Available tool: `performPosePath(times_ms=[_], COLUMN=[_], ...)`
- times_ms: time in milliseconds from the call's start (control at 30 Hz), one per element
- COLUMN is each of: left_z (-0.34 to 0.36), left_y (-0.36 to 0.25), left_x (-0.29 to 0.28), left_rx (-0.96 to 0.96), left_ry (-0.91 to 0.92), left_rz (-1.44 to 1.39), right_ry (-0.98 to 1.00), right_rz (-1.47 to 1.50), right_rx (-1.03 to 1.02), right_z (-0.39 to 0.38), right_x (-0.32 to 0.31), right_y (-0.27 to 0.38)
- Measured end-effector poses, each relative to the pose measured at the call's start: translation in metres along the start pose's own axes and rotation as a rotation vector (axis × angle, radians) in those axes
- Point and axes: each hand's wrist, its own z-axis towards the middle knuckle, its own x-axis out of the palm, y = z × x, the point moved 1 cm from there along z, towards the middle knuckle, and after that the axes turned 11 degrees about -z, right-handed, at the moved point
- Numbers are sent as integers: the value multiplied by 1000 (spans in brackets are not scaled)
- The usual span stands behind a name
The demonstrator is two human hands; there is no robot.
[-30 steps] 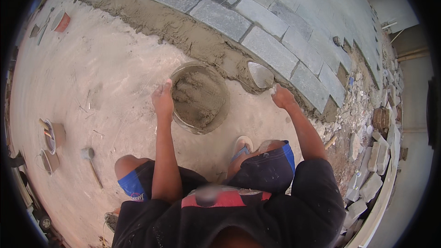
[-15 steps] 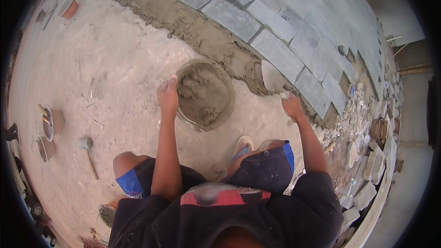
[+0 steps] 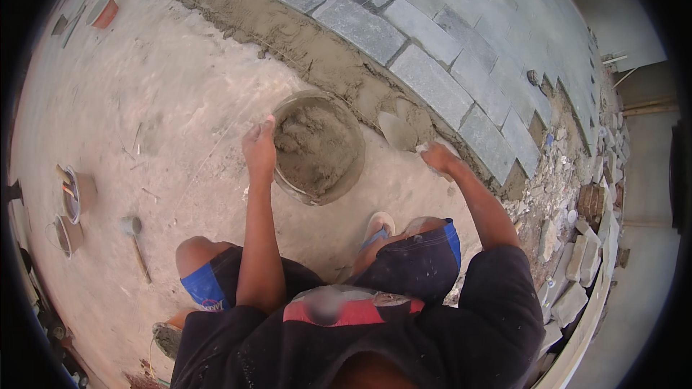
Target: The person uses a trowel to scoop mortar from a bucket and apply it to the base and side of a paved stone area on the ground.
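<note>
I see the two hands well apart: the left hand (image 3: 259,150) clamped on the left rim of a mortar-filled bucket (image 3: 359,153) on the floor (image 3: 194,140), the right hand (image 3: 437,157) gripping a trowel (image 3: 396,131), its blade at the mortar strip (image 3: 288,50) beside grey slabs (image 3: 432,85).

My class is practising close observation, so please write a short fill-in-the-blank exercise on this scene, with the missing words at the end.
1. The left hand holds the rim of a tub whose shape is ____.
2. The right hand holds a ____ with its blade at the mortar strip.
3. The paving slabs are ____ in colour.
4. The hammer lies to the person's ____.

Missing words: round; trowel; grey; left.
</note>
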Motion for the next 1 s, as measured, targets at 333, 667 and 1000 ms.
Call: performPosePath(times_ms=[333,667,1000], left_z=[-3,0,-13], left_y=[-7,3,-13], left_x=[-2,-1,17], left_rx=[7,-20,35], left_ry=[-8,-24,-72], left_rz=[20,40,29], right_ry=[305,287,31], right_rz=[1019,857,30], right_rx=[314,159,-120], right_z=[37,77,87], right_x=[-42,-26,-36], right_y=[56,82,74])
